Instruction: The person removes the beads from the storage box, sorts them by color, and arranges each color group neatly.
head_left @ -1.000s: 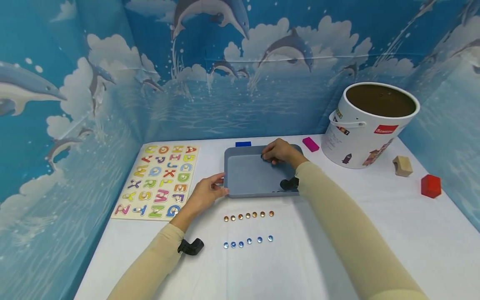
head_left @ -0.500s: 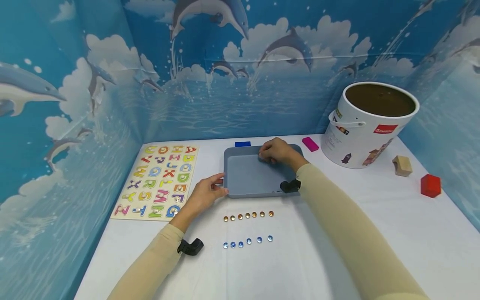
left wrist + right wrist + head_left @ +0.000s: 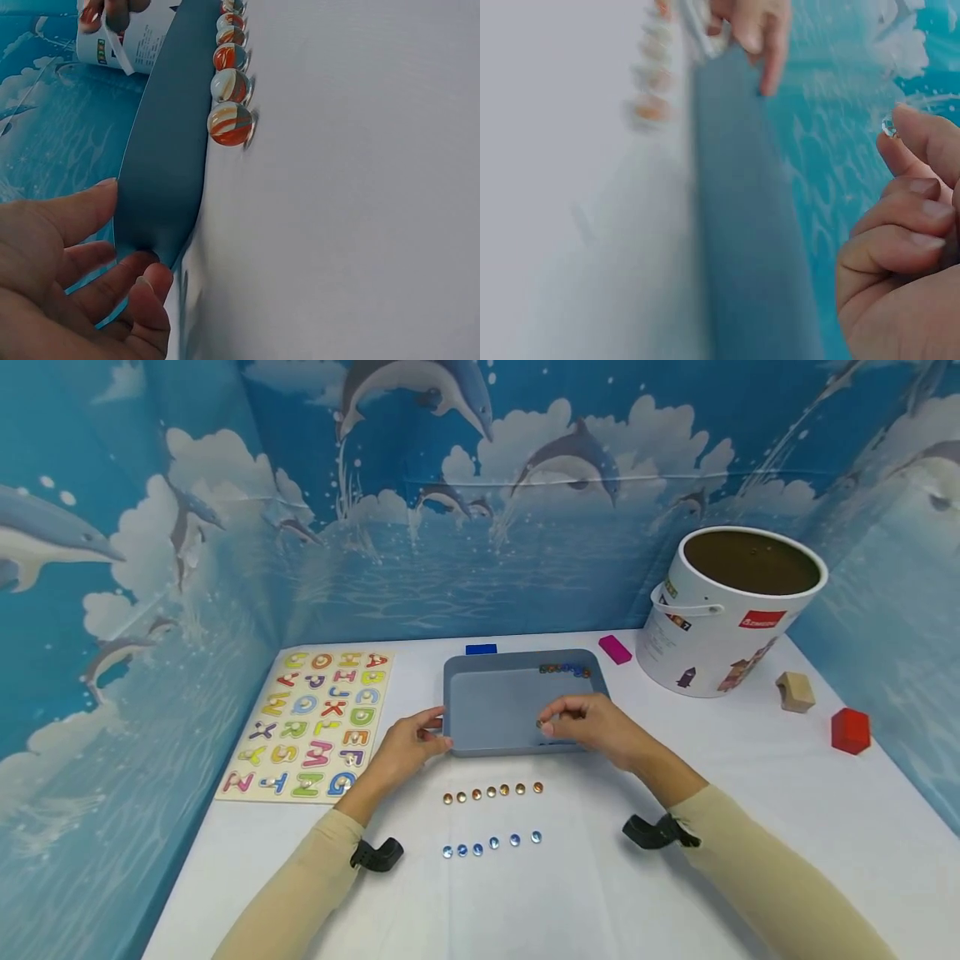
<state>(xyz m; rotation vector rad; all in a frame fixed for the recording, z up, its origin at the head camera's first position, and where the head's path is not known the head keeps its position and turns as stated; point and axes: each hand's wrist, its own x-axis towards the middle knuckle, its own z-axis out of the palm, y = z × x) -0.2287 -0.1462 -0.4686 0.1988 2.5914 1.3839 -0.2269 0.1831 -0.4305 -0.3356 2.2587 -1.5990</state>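
A blue fabric backdrop (image 3: 375, 593) printed with leaping dolphins, clouds and water surrounded the far side and both ends of a white, cloth-covered tabletop (image 3: 570, 893). A tall white bucket (image 3: 705, 639) with a red label, a handle and a brown interior stood at the far right. At the far left lay a flat, pale wooden alphabet board (image 3: 322, 692) filled with colourful letters. Between them, a shallow grey rectangular tray (image 3: 491, 702) with rounded corners lay flat.

Two beige-sleeved hands were at the tray. The left hand (image 3: 403, 747) held its left end, thumb at the near corner and fingers bent against the end. The right hand (image 3: 592, 722) hovered over the tray's near right part, thumb and forefinger pinched together on a marble, the other fingers curled in.

To the right of the bucket sat a red block (image 3: 851, 732) and a natural wood block (image 3: 797, 692) with a curved notch. A flat magenta block (image 3: 616, 649) and a blue block (image 3: 481, 649) lay beyond the tray.

Smallest were the glass marbles: a multicoloured cluster (image 3: 566, 667) in the tray's far right corner, a row of seven orange marbles (image 3: 491, 792) on the cloth near the tray, a row of six blue marbles (image 3: 493, 842) closer to the viewer, and the clear-looking pinched marble (image 3: 889, 126).
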